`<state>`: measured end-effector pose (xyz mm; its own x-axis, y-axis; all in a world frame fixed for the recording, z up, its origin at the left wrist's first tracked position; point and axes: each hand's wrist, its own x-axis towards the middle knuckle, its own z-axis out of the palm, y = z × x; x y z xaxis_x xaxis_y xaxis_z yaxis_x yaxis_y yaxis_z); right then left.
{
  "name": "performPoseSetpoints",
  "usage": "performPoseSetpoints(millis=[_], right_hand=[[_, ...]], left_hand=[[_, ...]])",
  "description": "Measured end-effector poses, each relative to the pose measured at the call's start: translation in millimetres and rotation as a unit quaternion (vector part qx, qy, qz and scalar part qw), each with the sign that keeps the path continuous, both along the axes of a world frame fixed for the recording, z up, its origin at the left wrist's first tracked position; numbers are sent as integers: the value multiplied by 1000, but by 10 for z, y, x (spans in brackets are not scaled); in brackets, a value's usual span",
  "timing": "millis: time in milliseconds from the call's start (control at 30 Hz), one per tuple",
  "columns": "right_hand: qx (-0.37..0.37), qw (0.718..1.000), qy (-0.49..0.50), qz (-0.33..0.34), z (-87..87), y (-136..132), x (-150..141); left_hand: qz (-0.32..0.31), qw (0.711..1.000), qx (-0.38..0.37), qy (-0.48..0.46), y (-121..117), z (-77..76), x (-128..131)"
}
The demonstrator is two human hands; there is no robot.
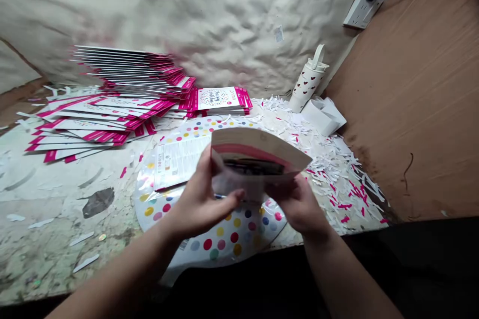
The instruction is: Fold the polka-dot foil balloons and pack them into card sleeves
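An open-mouthed paper packet (262, 132) is held up in front of me, its opening bowed wide. Inside it show a pink band and something dark that I cannot make out. My left hand (204, 197) grips the packet's left side, thumb across the near face. At the lower right, my right hand (299, 204) holds it with fingers curled underneath, partly blurred. Below both hands lies a shiny round sheet with coloured polka dots (220, 244). On its left part rests a flat white printed packet (179, 164), partly behind my left hand.
Pink-and-white printed packets (130, 75) stand in a tall, fanned pile at the back left. Beside it is a smaller stack (220, 99). A white tumbler with hearts (307, 82) leans near the right wall, by paper scraps (329, 169). A power strip (364, 7) hangs above.
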<state>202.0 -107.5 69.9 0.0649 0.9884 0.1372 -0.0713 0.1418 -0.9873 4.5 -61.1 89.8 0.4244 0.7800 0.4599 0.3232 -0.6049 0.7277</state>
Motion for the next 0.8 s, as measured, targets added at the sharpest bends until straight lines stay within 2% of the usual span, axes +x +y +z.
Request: performPoseSetpoints(millis=[33, 100, 233, 333, 400, 467, 533, 600, 667, 700, 800], right_hand=[[-2, 1000, -7, 2, -4, 2, -18], [5, 1000, -13, 4, 15, -7, -43], [23, 999, -24, -2, 138, -5, 15], [39, 998, -42, -18, 209, 105, 139], [17, 992, -122, -26, 203, 212, 218], [10, 961, -264, -80, 148, 287, 249], [58, 908, -399, -116, 62, 288, 207], [126, 869, -473, -67, -24, 212, 100], [175, 849, -499, 18, -86, 103, -29], [190, 841, -505, 37, -104, 53, -88], [214, 822, -527, 37, -129, -33, -197]], left_hand=[[-29, 999, -34, -20, -1, -40, 7], [-39, 992, -85, -85, -16, -71, 16], [-34, 952, -250, -171, -57, 54, -34], [-49, 931, -331, -149, -43, 129, -83], [-74, 919, -375, -96, -16, 82, -88], [-80, 896, -434, -51, -2, -44, -68], [-65, 865, -496, -43, -22, -203, -32], [-46, 846, -526, -67, -73, -342, 8], [-45, 845, -528, -72, -134, -425, 42], [-44, 847, -525, -71, -162, -443, 55], [-40, 847, -525, -70, -214, -442, 85]])
